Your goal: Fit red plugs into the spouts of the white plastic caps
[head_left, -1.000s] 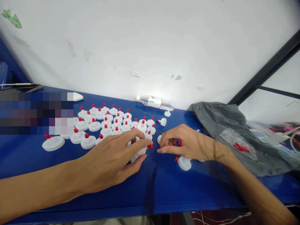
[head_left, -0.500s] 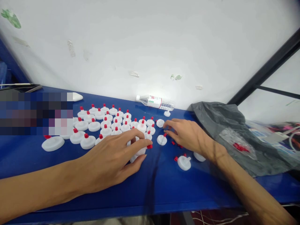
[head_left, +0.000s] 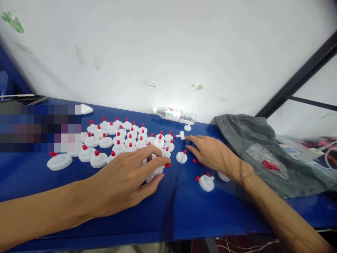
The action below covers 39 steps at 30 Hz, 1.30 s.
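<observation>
My left hand (head_left: 137, 170) is closed around a white nozzle cap (head_left: 158, 170) whose red tip pokes out by the index fingertip. Part of that cap is hidden by the fingers. My right hand (head_left: 207, 151) hovers low over the table, thumb and index finger apart with nothing visible between them. Just left of its fingertips a white nozzle cap with a red tip (head_left: 181, 135) lies tipped on its side. Another red-tipped nozzle cap (head_left: 181, 157) stands below that one. Loose small red tips (head_left: 194, 160) lie under my right hand.
Many red-tipped nozzle caps (head_left: 105, 142) stand grouped at left on the blue table (head_left: 147, 219). A white nozzle cap without a tip (head_left: 206, 183) lies front right. A clear bottle (head_left: 173, 115) rests by the wall. A grey plastic bag (head_left: 242, 140) covers the right side.
The nozzle cap by my right fingertips has turned, so its nozzle and red tip now show from the side. My right hand has drawn slightly right, away from it. My left hand stays put.
</observation>
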Motion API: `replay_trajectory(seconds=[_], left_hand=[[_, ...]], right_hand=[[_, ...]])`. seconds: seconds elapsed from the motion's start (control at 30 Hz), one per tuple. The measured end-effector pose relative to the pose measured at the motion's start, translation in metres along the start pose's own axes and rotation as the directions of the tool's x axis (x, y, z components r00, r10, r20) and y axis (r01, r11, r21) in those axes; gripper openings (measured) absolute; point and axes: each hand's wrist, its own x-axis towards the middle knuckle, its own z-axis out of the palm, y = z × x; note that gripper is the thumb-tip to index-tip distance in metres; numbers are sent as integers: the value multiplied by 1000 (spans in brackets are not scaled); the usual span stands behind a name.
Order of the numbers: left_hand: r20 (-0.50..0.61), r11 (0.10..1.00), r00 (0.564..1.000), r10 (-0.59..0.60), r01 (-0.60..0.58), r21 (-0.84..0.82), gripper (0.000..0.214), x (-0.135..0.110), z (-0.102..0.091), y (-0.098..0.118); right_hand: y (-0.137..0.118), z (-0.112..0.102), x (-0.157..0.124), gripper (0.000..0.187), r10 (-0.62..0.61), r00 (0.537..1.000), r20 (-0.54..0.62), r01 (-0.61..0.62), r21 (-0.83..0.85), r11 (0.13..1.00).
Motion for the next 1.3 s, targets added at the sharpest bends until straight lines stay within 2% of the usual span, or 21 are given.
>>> replay_trajectory(seconds=[0.17, 0.27, 0.4, 0.5, 0.6, 0.67, 0.77, 0.87, 1.03, 1.3], left_hand=[[4, 1000, 1000, 10, -10, 1, 27, 0, -1, 0], [15, 1000, 1000, 6, -6, 3, 27, 0, 0, 0], [3, 1000, 1000, 9, -9, 6, 26, 0, 1, 0], [1, 1000, 1000, 10, -10, 9, 27, 0, 1, -1], [-3, 999, 1000, 23, -23, 24, 28, -1, 0, -1], [-7, 999, 1000, 25, -25, 26, 28, -1, 0, -1], [-12, 999, 1000, 24, -23, 28, 28, -1, 0, -1], [-10, 999, 1000, 30, -29, 35, 28, -1, 0, -1], [-10, 999, 999, 33, -32, 43, 27, 0, 1, -1], [-3, 997, 999, 36, -36, 61, 27, -1, 1, -1]], right_hand=[[-4, 5, 2, 40, -19, 999, -42, 20, 33, 999], [-3, 10, 3, 49, -127, 987, -98, 135, 70, 988], [-2, 16, 6, 46, -251, 966, -55, 255, 75, 964], [-3, 16, 7, 42, -240, 969, -52, 243, 73, 967], [-4, 15, 9, 37, -217, 969, -116, 223, 37, 974], [-2, 17, 9, 41, -200, 969, -147, 204, 10, 979], [3, 24, 10, 50, -191, 977, -93, 193, 12, 981], [6, 27, 11, 51, -205, 978, -42, 207, 30, 978], [2, 20, 11, 48, -198, 977, -78, 201, 44, 979], [-6, 19, 11, 46, -414, 902, -125, 431, 195, 881]])
